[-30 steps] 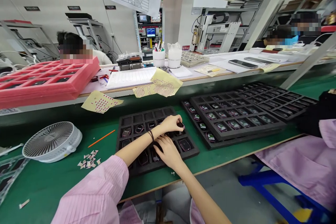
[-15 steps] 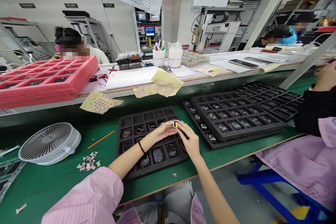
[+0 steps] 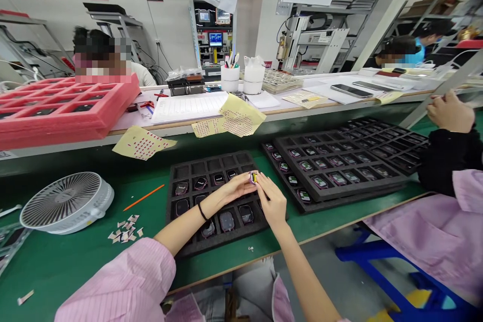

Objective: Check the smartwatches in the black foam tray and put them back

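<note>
Above a black foam tray point(image 3: 234, 236), my left hand point(image 3: 237, 188) grips a small smartwatch case point(image 3: 253, 177) with its fingers closed. The case has a pinkish-purple rim and a yellow part inside. My right hand point(image 3: 272, 202) meets it from the other side, its thumb and fingertips closed against the case edge. Details inside the case are too small to make out. Under my hands, the tray pockets hold several dark watch pieces, such as a watch case point(image 3: 227, 221) near the front. My forearms and hands cover part of the tray.
Stacked foam trays point(image 3: 335, 192) with watch parts stand to the right. A white fan point(image 3: 68, 204), an orange stick point(image 3: 144, 197) and small paper scraps point(image 3: 124, 230) are at left. The shelf point(image 3: 181, 127) carries a pink foam tray point(image 3: 109, 118). A co-worker's hand point(image 3: 451, 110) is at right.
The view has shifted slightly. My hands stay together on the watch case, with only slight finger movement. At right, the co-worker's hand has come further into view.
</note>
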`<state>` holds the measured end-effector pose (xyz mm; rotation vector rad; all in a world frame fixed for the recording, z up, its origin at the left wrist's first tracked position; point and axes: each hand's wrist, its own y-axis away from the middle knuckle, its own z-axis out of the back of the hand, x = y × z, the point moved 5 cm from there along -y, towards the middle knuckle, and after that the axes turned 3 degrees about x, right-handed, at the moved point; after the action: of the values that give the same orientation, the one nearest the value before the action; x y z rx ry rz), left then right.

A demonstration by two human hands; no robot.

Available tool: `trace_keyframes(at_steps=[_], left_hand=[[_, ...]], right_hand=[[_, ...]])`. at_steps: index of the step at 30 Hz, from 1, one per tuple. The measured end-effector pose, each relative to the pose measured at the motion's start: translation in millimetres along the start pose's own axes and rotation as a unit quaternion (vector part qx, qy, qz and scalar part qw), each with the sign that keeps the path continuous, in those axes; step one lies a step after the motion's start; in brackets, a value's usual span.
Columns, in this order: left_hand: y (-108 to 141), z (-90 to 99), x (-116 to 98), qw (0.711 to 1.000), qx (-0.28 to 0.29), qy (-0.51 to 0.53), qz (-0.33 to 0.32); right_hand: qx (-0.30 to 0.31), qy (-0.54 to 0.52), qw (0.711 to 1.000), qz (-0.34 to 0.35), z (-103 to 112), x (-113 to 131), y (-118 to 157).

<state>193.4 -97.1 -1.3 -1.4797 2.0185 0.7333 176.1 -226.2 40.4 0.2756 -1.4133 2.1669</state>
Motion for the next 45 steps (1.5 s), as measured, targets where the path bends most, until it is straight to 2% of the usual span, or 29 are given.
trace_keyframes(at_steps=[5, 9, 13, 16, 18, 20, 22, 23, 25, 27, 28, 29, 33, 36, 40, 45], left_hand=[[3, -11.2, 12, 0.996, -0.038, 0.082, 0.015], [6, -20.3, 18, 0.991, -0.058, 0.116, 0.039], [8, -22.4, 18, 0.99, -0.092, 0.102, 0.033], [8, -22.2, 18, 0.99, -0.113, 0.077, 0.031], [8, -20.8, 12, 0.991, -0.131, 0.028, 0.02], [7, -21.2, 1, 0.988, -0.132, -0.074, -0.006], [3, -25.4, -14, 0.965, -0.109, -0.234, -0.047], [1, -28.5, -21, 0.937, -0.094, -0.329, -0.069], [-6, -34.5, -29, 0.845, -0.071, -0.521, -0.099], [-15, -37.2, -27, 0.755, -0.054, -0.645, -0.105], [-21, -36.8, -24, 0.729, -0.049, -0.676, -0.101], [-26, -35.8, -20, 0.716, -0.045, -0.69, -0.096], [-49, -30.0, -7, 0.712, -0.041, -0.695, -0.09], [-55, -26.9, -4, 0.71, -0.044, -0.696, -0.095], [-42, -28.0, -12, 0.708, -0.051, -0.696, -0.109], [-15, -35.3, -43, 0.687, -0.07, -0.715, -0.11]], right_hand=[[-0.057, 0.137, 0.987, 0.061, -5, 7, 5], [-0.095, 0.173, 0.978, 0.066, -4, 4, 4], [-0.097, 0.156, 0.981, 0.056, -5, -1, 4], [-0.074, 0.111, 0.991, 0.006, -3, -7, 3], [-0.045, 0.066, 0.996, -0.027, 1, -11, 4], [-0.013, 0.013, 0.997, -0.069, 10, -15, 5], [-0.004, -0.033, 0.991, -0.126, 21, -21, 8], [-0.011, -0.047, 0.987, -0.155, 27, -24, 10], [-0.033, -0.061, 0.978, -0.196, 38, -28, 15], [-0.045, -0.064, 0.974, -0.213, 44, -30, 19], [-0.046, -0.064, 0.973, -0.216, 45, -30, 21], [-0.043, -0.065, 0.973, -0.215, 45, -30, 23], [-0.021, -0.062, 0.974, -0.216, 37, -32, 27], [-0.004, -0.051, 0.97, -0.237, 28, -37, 30], [0.013, -0.055, 0.965, -0.258, 17, -44, 34], [0.011, -0.06, 0.965, -0.255, 13, -46, 40]])
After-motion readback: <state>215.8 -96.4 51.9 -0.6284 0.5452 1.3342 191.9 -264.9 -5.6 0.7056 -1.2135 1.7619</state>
